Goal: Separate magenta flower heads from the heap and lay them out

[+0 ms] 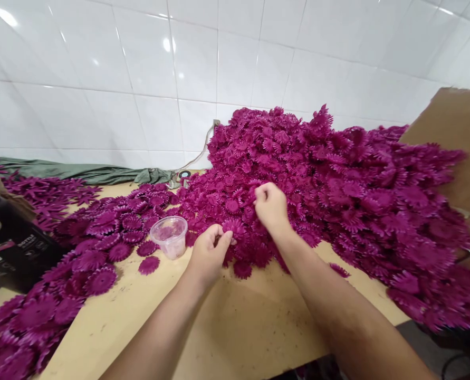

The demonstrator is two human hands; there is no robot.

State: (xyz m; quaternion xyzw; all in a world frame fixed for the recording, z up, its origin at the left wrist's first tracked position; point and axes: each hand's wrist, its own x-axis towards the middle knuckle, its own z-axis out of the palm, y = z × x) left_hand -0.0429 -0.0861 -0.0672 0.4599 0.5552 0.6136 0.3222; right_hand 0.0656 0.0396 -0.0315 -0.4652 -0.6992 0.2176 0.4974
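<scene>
My left hand (pixel 211 250) is closed, thumb and fingers pinching a magenta artificial flower (pixel 233 227) by its lower edge. To the right and a little higher, my right hand (pixel 272 207) is closed in a pinch in front of the flower pile (pixel 298 158). Magenta petals show at its fingertips, but whether it holds one I cannot make out. Just left of my left hand stands a clear plastic cup (pixel 169 237) with pinkish residue on its inside. A single flat flower head (pixel 149 265) lies on the table below the cup.
More flower heads (pixel 100 253) spread across the left of the tan table (pixel 258 322). A black printed box (pixel 13 243) stands at far left, a cardboard sheet (pixel 452 137) at right. Green cloth (pixel 80 170) and a cable (pixel 203 150) lie along the tiled wall (pixel 140 63).
</scene>
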